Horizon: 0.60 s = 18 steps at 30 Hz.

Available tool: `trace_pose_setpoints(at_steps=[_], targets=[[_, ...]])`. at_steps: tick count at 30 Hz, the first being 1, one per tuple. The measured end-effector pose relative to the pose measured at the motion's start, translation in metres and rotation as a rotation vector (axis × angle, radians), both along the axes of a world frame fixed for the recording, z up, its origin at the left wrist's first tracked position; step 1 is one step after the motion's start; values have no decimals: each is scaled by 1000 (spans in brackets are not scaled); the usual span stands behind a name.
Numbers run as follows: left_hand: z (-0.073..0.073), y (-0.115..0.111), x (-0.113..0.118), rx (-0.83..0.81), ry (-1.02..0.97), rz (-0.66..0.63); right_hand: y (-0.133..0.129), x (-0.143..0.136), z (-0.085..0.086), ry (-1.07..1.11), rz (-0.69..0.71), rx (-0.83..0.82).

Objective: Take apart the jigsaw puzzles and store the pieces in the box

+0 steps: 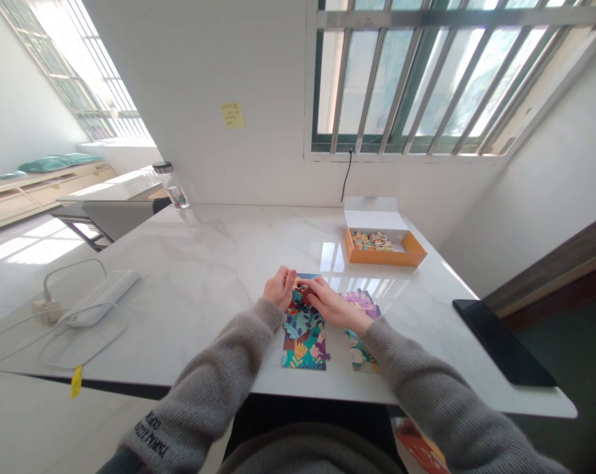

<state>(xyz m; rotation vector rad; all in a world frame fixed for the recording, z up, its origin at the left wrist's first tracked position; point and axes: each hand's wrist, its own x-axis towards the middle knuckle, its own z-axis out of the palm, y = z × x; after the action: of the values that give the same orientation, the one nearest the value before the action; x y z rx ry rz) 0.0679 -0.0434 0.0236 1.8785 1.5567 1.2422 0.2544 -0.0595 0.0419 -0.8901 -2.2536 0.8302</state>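
So the jigsaw strip (305, 342) is lying right in front of the person on the white table (228, 243), its long axis running away from the body toward the wall, and both hands are sitting up at its far end. Left hand (278, 288) is coming in at the left edge with its fingers curled; right hand (330, 303) is lying across from the right, fingers angling over the dark red patch. They're facing each other really close, but I can't tell if the fingertips are actually touching or if either one is pinching a loose piece. The bit I'd say matters most: the strip's near end is sticking out uncovered toward the person, while the far end is sitting between the hands. A second jigsaw section (361, 301) is lying just to the right, partly hidden beneath the right hand and wrist, so that hand's clearly the nearer one to it. Farther off, beyond it and to the right, an orange box (386, 257) is standing open with more pieces (371, 241) inside.
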Motion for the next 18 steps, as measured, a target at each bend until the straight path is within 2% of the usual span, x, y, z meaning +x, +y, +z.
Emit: trace_pose_setpoints(at_steps=[4, 10, 13, 18], targets=[[-1, -2, 5, -5, 32, -25, -2, -4, -3, 14, 2, 2], [7, -3, -4, -69, 25, -292, 9, 7, -3, 89, -76, 13], [7, -1, -13, -82, 59, -398, 14, 17, -1, 72, -103, 43], [-2, 4, -17, -59, 126, -409, 16, 20, -1, 25, -68, 124]])
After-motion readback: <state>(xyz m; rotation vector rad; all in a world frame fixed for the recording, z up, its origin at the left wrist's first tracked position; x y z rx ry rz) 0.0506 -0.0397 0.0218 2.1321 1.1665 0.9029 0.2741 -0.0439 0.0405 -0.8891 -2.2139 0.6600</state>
